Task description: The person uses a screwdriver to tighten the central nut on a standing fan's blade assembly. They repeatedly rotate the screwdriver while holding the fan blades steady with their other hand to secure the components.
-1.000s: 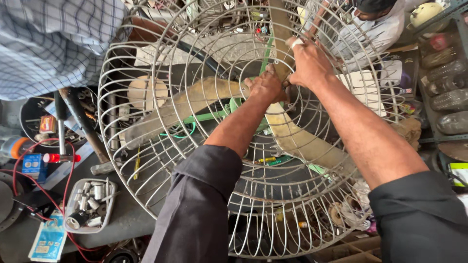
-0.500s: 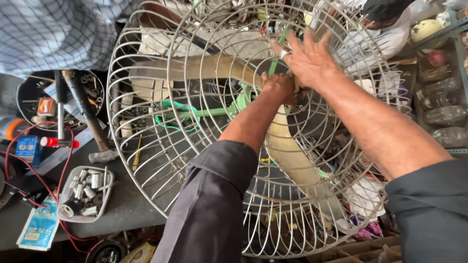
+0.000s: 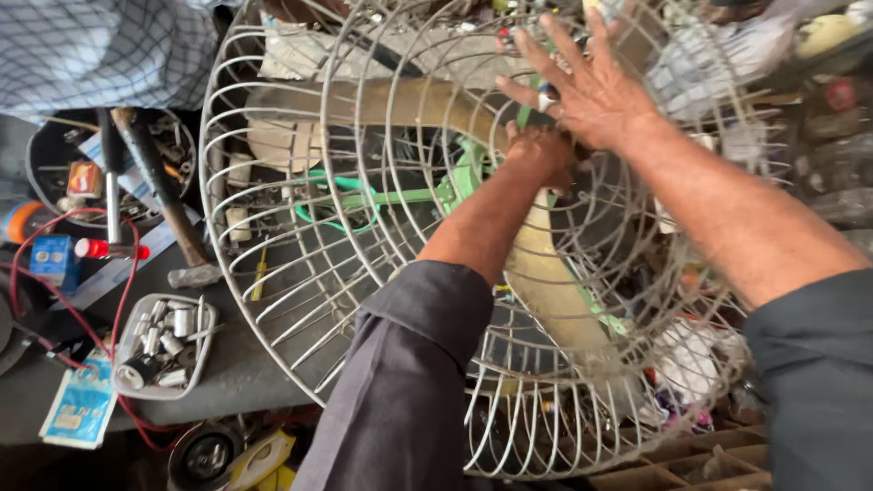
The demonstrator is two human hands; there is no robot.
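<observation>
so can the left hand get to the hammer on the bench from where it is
Probably not directly. The left hand is closed at the fan hub, reaching in through the wire guard, and the hammer lies outside it. The hand would likely have to draw back out first.

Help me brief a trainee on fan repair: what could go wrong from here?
The left hand reaches through the wire guard at the hub, so a wire could scrape or trap the forearm if the beige blade turns. The right hand presses flat on the cage; a slip might tip it onto the tray of small metal parts or the hammer.
</observation>
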